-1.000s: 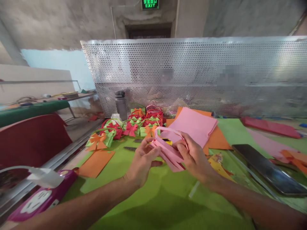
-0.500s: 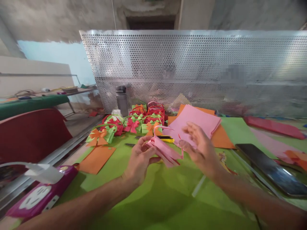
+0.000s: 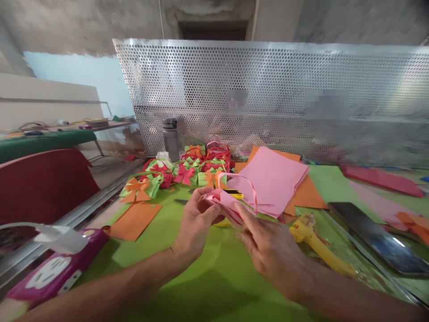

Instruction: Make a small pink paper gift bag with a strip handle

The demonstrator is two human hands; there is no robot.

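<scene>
A small folded pink paper bag with a looped paper-strip handle is held above the green tabletop. My left hand pinches its left end between thumb and fingers. At the right end, my right hand grips the paper, its index finger lying along the side and the other fingers below, partly hidden. The handle arches up and drops behind the right fingers. Just behind the bag lies a yellow and black utility knife, partly covered. A dark pointed blade shows left of it.
Several small red and green paper bags with bows stand behind. Pink sheets lie over orange ones at back right. An orange card, grey bottle, purple power strip, yellow long-handled object and phone surround the work area.
My right hand let go of the bag's right end, opened away to the right, then came back onto its lower right side. My left hand kept hold. The bag now sits flatter and more closed.
</scene>
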